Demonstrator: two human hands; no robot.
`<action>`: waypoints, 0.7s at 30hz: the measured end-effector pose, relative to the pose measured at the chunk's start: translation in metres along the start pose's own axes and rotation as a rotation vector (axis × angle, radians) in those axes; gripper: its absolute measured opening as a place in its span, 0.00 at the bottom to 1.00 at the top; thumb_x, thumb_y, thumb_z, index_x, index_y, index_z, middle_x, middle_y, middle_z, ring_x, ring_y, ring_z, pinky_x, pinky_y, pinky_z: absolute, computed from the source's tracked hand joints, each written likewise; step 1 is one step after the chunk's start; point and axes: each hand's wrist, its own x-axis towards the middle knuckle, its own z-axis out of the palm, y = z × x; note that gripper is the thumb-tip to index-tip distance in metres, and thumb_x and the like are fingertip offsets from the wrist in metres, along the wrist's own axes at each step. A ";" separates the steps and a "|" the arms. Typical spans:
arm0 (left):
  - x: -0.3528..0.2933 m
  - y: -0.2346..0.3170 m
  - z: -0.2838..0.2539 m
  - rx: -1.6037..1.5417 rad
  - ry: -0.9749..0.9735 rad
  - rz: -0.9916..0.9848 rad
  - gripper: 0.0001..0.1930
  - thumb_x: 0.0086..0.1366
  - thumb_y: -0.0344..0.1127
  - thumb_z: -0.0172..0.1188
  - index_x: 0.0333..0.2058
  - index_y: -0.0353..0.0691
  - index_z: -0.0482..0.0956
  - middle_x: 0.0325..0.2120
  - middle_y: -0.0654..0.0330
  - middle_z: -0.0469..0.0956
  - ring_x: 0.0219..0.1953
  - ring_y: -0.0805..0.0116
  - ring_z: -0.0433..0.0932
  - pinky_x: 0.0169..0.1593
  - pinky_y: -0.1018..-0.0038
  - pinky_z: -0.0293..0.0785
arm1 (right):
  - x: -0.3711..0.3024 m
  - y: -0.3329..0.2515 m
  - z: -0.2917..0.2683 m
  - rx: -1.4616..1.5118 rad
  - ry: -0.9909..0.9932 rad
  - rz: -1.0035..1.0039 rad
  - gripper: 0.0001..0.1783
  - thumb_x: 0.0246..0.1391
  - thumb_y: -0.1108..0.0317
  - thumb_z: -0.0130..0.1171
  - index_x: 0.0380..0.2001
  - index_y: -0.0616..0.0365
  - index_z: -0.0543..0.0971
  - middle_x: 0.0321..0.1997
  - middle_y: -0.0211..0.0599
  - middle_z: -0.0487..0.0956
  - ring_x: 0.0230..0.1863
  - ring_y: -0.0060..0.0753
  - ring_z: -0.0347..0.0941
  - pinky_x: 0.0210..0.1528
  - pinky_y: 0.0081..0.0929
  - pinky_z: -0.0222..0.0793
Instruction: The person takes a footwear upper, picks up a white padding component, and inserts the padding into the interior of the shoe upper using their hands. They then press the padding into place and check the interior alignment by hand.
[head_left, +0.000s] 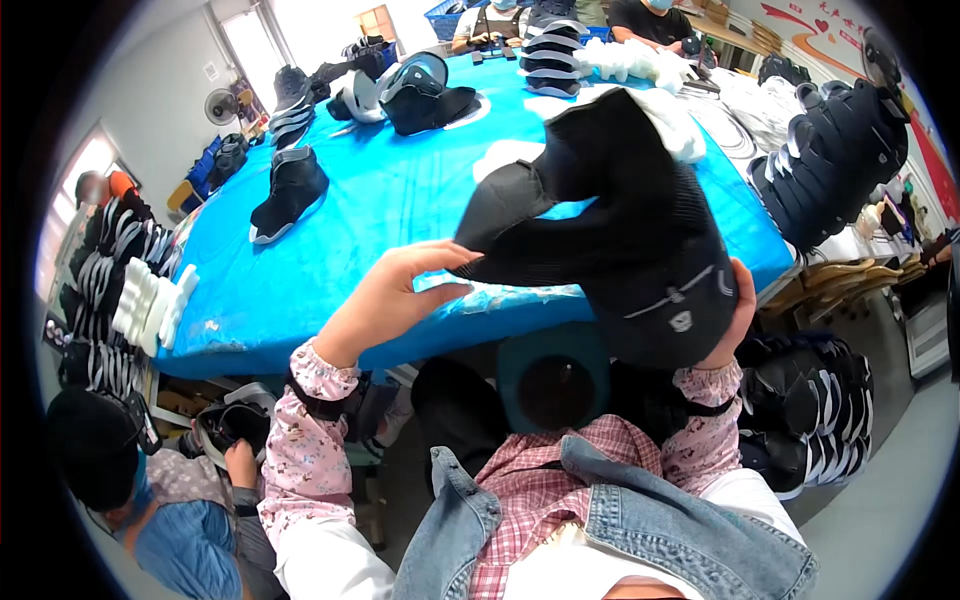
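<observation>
A black cap (650, 240) is held up above the near edge of the blue table, tilted, with its dark brim-like flap (505, 205) pointing left. A small pale emblem and a light line mark its lower panel. My left hand (400, 295) has its fingertips at the cap's left edge, the thumb just below them. From the right, my right hand (738, 315) grips the cap's lower side; most of its fingers are hidden behind the cap.
The blue-covered table (380, 210) carries a single dark cap (290, 195), more caps (425, 95) and a cap stack (553, 60). Dark caps (835, 165) are stacked at right. White molded forms (150, 305) stand at left, near a seated co-worker (185, 540).
</observation>
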 end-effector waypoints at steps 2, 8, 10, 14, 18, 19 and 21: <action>0.005 0.019 -0.010 0.018 0.071 -0.014 0.19 0.48 0.30 0.67 0.40 0.33 0.75 0.44 0.54 0.74 0.52 0.61 0.69 0.55 0.69 0.63 | 0.005 0.009 0.012 -0.116 0.137 0.023 0.18 0.54 0.64 0.42 0.37 0.65 0.75 0.38 0.47 0.78 0.39 0.40 0.76 0.44 0.34 0.73; 0.029 0.064 -0.016 0.070 0.035 -0.004 0.27 0.58 0.50 0.57 0.48 0.34 0.71 0.44 0.55 0.72 0.49 0.67 0.69 0.53 0.76 0.61 | 0.008 0.030 0.032 -0.129 0.217 0.068 0.18 0.52 0.65 0.43 0.35 0.68 0.75 0.36 0.47 0.79 0.36 0.39 0.77 0.42 0.32 0.73; 0.040 0.069 -0.013 -0.117 0.050 -0.185 0.25 0.60 0.49 0.55 0.47 0.34 0.71 0.44 0.57 0.72 0.48 0.69 0.69 0.51 0.77 0.62 | 0.008 0.033 0.034 -0.134 0.169 0.083 0.18 0.52 0.64 0.43 0.35 0.68 0.75 0.36 0.47 0.79 0.36 0.39 0.76 0.42 0.32 0.73; 0.039 0.050 -0.022 -0.479 0.038 -0.212 0.22 0.65 0.45 0.51 0.49 0.34 0.71 0.36 0.64 0.73 0.37 0.78 0.70 0.44 0.81 0.66 | 0.009 0.036 0.043 -0.168 0.232 0.044 0.19 0.51 0.63 0.42 0.35 0.68 0.75 0.37 0.47 0.78 0.36 0.40 0.76 0.41 0.32 0.73; 0.044 0.045 -0.023 -0.505 0.005 -0.098 0.12 0.63 0.36 0.54 0.40 0.34 0.73 0.28 0.69 0.72 0.31 0.83 0.69 0.37 0.85 0.66 | 0.010 0.031 0.034 -0.166 0.204 0.061 0.19 0.52 0.63 0.42 0.35 0.68 0.75 0.37 0.47 0.78 0.37 0.40 0.76 0.42 0.32 0.73; 0.046 0.045 -0.022 -0.456 0.030 -0.051 0.08 0.62 0.34 0.55 0.34 0.35 0.74 0.27 0.69 0.72 0.31 0.83 0.69 0.35 0.86 0.65 | 0.010 0.029 0.029 -0.122 0.153 0.088 0.19 0.51 0.64 0.42 0.37 0.68 0.75 0.39 0.48 0.78 0.39 0.42 0.76 0.44 0.34 0.72; 0.049 0.047 -0.020 0.080 0.362 0.094 0.08 0.56 0.29 0.60 0.31 0.33 0.70 0.23 0.63 0.72 0.24 0.78 0.69 0.28 0.82 0.65 | 0.008 0.028 0.028 -0.077 0.104 0.120 0.19 0.51 0.65 0.43 0.39 0.69 0.74 0.40 0.49 0.78 0.41 0.43 0.76 0.46 0.35 0.72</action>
